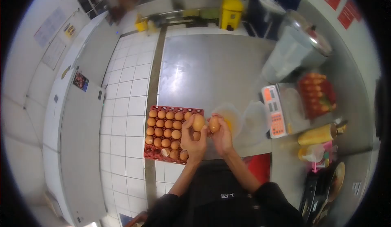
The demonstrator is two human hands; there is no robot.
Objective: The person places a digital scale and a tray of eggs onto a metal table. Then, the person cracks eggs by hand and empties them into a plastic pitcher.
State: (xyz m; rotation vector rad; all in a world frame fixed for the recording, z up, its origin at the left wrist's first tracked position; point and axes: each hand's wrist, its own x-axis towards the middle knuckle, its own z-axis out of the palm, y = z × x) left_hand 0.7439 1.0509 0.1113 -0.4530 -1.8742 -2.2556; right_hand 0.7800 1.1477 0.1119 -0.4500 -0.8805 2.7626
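Observation:
My left hand (192,139) is closed around a brown egg (198,122), held up above the right side of a red egg tray (148,158). Close beside it, my right hand (222,139) grips another brown egg (214,124). Whether the two eggs touch I cannot tell. Rows of brown eggs fill most of the tray, and a broken shell (165,152) lies near its front edge. Just right of my right hand stands a clear bowl (235,108) with yellow egg in it, partly hidden by that hand.
A second clear bowl (254,115) stands right of the first. Beyond it are a digital scale (273,113), a red crate of eggs (315,94) and a large translucent container (287,51). A yellow bottle (315,135) and a pan (336,182) are at the right. The steel table (203,68) extends ahead.

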